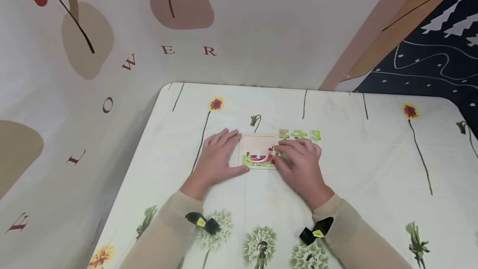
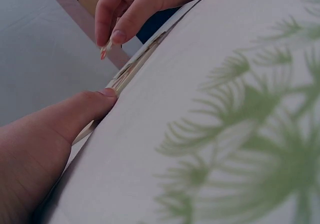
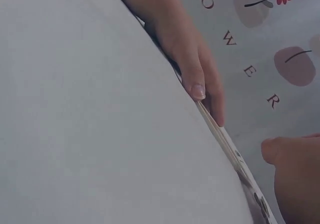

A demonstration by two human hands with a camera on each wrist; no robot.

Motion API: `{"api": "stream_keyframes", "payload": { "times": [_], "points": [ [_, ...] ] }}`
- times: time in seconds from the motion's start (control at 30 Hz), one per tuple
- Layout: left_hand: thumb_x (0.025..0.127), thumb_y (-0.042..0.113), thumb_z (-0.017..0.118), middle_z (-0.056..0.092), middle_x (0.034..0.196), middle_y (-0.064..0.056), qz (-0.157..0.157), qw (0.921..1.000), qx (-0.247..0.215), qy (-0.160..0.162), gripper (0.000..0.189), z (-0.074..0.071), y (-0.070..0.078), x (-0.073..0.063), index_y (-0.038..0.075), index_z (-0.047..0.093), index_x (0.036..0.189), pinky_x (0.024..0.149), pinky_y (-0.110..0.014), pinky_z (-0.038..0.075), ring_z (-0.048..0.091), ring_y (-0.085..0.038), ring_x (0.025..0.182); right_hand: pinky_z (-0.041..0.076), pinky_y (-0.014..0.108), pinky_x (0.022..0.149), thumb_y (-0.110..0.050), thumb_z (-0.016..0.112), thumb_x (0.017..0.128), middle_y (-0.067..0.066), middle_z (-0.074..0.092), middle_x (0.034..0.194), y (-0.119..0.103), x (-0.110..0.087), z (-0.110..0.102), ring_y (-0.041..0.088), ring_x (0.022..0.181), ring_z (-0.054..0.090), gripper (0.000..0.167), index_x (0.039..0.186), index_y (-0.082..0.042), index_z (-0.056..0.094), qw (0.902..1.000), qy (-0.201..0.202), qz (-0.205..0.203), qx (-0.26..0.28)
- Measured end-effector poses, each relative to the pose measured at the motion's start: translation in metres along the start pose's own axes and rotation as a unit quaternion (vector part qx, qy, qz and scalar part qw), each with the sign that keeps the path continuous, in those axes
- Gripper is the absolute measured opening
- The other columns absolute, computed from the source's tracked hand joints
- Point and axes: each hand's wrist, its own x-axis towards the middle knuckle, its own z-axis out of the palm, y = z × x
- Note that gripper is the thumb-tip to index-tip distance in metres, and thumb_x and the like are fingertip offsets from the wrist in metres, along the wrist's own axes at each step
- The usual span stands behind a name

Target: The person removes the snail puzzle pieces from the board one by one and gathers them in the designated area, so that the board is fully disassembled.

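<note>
A small jigsaw board [image 1: 257, 142] lies flat on the table, its lower part filled with a green, red and purple picture and its upper part bare. My left hand [image 1: 218, 159] rests at the board's left side, fingers stretched out and thumb along the near edge. At the right side, my right hand [image 1: 301, 169] pinches a jigsaw piece [image 2: 103, 52] between thumb and fingers. In the left wrist view that piece is held above the board. The right wrist view shows only part of the right hand, and its piece is hidden there.
Loose green jigsaw pieces [image 1: 299, 133] lie in a row just beyond the right hand, partly covered by it. A white flower-print cloth [image 1: 373, 169] covers the table. Behind it hangs a printed fabric [image 1: 261, 32], with a dark tree-print one [image 1: 425, 69] at right.
</note>
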Motion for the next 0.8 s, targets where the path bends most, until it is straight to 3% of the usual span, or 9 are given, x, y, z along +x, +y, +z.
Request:
{"api": "stream_keyframes", "payload": {
  "times": [0.43,0.8],
  "points": [
    [0.084,0.075,0.074,0.039,0.17,-0.002,0.001,1.0,-0.008,0.004,0.104,0.0,0.0,-0.001,0.014,0.045,0.163,0.122,-0.057,0.021,0.025,-0.03,0.16,0.026,0.066,0.097,-0.012,0.09,0.084,0.007,0.079,0.116,0.007,-0.001,-0.007,0.035,0.112,0.058,0.022,0.105,-0.011,0.083,0.9991,0.041,0.008,0.012],
    [0.085,0.075,0.073,0.039,0.17,-0.002,-0.001,1.0,-0.003,-0.002,0.103,-0.002,0.002,-0.001,0.015,0.045,0.164,0.123,-0.057,0.021,0.024,-0.029,0.16,0.022,0.063,0.1,-0.017,0.09,0.088,0.006,0.078,0.121,0.017,-0.007,-0.022,0.035,0.117,0.056,0.022,0.109,-0.013,0.084,0.9996,0.015,0.026,-0.001]
  ]
}}
